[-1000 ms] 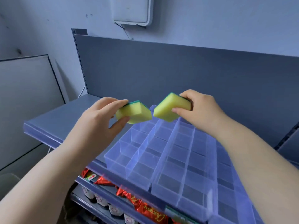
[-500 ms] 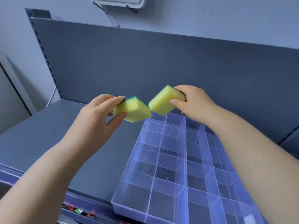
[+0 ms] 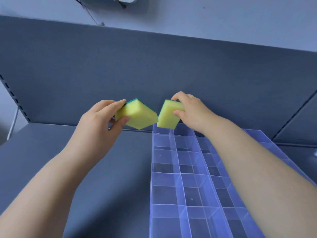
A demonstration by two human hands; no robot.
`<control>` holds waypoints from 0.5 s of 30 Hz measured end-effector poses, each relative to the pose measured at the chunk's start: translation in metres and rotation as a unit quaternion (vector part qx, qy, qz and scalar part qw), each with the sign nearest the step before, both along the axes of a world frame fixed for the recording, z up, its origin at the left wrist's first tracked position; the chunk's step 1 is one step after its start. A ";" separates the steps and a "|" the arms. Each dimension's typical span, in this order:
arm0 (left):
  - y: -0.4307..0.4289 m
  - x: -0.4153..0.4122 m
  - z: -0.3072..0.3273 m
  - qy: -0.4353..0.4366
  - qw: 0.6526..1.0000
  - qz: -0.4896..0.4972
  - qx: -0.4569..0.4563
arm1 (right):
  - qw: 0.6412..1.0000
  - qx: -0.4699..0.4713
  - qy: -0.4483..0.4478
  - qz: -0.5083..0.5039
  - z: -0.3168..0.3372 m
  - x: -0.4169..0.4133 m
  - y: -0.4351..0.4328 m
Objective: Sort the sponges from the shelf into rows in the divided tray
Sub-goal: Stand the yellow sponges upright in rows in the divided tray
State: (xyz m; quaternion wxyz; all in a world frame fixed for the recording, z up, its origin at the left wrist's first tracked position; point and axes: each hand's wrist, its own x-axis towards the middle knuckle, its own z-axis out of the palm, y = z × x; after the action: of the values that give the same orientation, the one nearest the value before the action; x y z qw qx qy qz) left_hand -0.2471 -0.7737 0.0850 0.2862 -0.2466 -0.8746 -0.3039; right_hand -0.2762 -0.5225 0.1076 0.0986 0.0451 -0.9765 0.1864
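My left hand grips a yellow sponge with a green scouring side, held in the air just left of the tray's far left corner. My right hand pinches a second yellow sponge, tilted, with its lower end just above the far left compartments of the clear divided tray. The two sponges nearly touch at their lower corners. The tray's compartments that show hold nothing; my right forearm hides part of its right side.
The tray lies on a grey-blue shelf backed by a grey panel. A slotted upright runs down the left side. A white box with a cable hangs on the wall above.
The view has swung so the tray now runs straight away from me on the right. Both hands have moved toward the tray's far end, and the right sponge has tipped more upright.
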 end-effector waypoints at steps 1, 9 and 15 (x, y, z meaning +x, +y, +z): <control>0.000 -0.002 -0.001 0.001 1.000 -0.003 0.004 | 1.000 0.004 -0.001 0.004 0.000 -0.003 -0.001; 0.000 -0.012 -0.001 0.010 1.000 0.002 0.005 | 0.998 0.038 -0.019 0.042 -0.007 -0.016 -0.011; 0.005 -0.020 0.009 0.019 1.000 0.003 0.001 | 0.996 0.085 0.013 0.022 -0.013 -0.015 -0.010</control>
State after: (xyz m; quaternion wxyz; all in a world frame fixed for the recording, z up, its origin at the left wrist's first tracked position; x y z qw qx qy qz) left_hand -0.2669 -0.7684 0.0936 0.3036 -0.2496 -0.8694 -0.2993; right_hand -0.2912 -0.5326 0.0949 0.1034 0.0776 -0.9861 0.1042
